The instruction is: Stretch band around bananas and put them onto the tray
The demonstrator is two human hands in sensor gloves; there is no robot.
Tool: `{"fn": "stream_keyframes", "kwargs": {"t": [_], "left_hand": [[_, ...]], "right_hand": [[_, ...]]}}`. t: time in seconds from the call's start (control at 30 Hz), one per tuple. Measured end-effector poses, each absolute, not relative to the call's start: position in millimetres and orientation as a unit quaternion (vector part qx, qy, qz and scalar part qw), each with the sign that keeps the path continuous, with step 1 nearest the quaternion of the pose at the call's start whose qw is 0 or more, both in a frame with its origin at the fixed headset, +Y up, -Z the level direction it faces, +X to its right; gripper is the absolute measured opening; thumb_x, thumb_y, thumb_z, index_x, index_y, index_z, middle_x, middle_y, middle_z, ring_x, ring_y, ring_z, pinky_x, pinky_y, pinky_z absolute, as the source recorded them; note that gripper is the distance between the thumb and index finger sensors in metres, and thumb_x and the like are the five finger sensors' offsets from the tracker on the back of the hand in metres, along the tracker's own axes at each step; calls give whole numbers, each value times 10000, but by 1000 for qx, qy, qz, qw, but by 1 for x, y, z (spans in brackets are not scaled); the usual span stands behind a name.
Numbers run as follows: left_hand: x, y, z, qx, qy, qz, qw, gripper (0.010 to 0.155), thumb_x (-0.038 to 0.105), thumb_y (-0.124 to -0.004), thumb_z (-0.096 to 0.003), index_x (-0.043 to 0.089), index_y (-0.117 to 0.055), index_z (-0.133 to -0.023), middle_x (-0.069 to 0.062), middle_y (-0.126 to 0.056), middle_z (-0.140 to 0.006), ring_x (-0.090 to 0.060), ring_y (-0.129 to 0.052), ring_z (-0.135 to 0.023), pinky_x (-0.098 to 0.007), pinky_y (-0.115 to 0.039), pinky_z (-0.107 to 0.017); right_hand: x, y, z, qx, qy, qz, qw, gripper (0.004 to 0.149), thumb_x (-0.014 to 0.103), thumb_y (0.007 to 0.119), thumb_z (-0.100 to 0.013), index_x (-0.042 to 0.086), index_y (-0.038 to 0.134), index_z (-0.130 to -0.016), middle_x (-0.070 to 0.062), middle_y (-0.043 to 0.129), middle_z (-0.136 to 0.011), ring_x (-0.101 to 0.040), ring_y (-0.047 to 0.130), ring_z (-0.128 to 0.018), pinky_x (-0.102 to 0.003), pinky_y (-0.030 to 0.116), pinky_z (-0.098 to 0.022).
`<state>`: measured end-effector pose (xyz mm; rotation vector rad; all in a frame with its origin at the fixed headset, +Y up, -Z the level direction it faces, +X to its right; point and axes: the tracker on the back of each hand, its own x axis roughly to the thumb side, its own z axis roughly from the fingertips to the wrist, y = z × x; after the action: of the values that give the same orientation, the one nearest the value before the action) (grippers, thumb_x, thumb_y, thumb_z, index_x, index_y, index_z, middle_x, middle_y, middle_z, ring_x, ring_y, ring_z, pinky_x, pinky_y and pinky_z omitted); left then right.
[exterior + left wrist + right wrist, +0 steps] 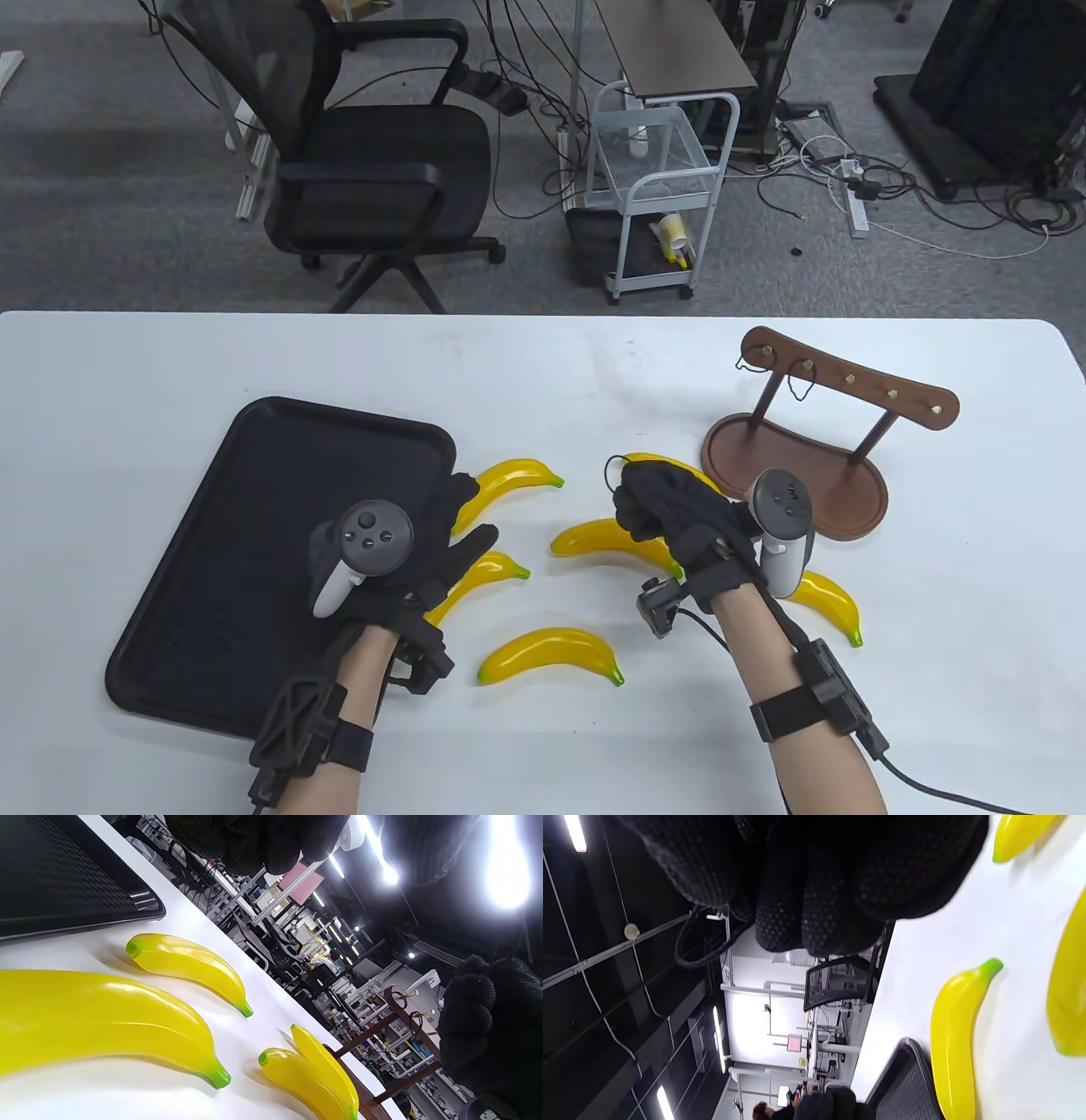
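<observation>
The right hand [674,518] is curled into a fist, and a thin dark band [612,472] loops out from under its fingers on the side toward the tray; the hand appears to pinch the band, though the pinch point itself is hidden by the glove. The right wrist view shows the same loop [689,942] hanging beside the curled fingers [806,912]. Directly under this hand lie two bananas: one [670,469] mostly covered by the knuckles, next to the stand [797,475], and a second [598,542] just nearer the person, with its long axis running roughly from tray side to stand side. These two lie side by side and close together in the left wrist view, which suggests they are the pair to be banded. The left hand [399,552] hovers over the tray's [280,450] near right edge with fingers relaxed and spread, holding nothing. It lies between the tray and the banana pair, with two further bananas [509,482] [475,581] just beside its fingertips. A fifth banana [551,655] sits nearest the person, and a sixth [827,603] lies right of the right wrist. No banana is on the tray. Judgement: the band must open across the pair's short axis, so the left hand, nearer the tray-side ends, is placed to take the loop's free side.
</observation>
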<state>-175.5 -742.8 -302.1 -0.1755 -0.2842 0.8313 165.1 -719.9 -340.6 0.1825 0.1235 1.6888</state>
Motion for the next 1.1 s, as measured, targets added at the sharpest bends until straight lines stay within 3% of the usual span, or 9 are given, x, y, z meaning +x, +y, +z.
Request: {"fn": "stream_keyframes", "kwargs": {"t": [0.47, 1.1], "left_hand": [[-161, -737, -298, -86, -163, 392, 901, 767, 619, -640, -571, 256, -338, -1176, -39, -368, -1293, -355, -465, -1204, -514, -419, -875], [-148, -738, -296, -98, -183, 380, 901, 808, 644, -655, -544, 255, -337, -1178, -42, -372, -1294, -359, -466, -1206, -520, -418, -875]], "right_hand": [[127, -729, -333, 153, 121, 761, 619, 366, 361, 759, -573, 117, 830, -836, -93, 964, -694, -274, 999, -516, -428, 849, -369], [100, -747, -325, 190, 179, 769, 583, 367, 358, 757, -574, 114, 832, -837, -98, 965, -695, -282, 997, -518, -433, 848, -368]]}}
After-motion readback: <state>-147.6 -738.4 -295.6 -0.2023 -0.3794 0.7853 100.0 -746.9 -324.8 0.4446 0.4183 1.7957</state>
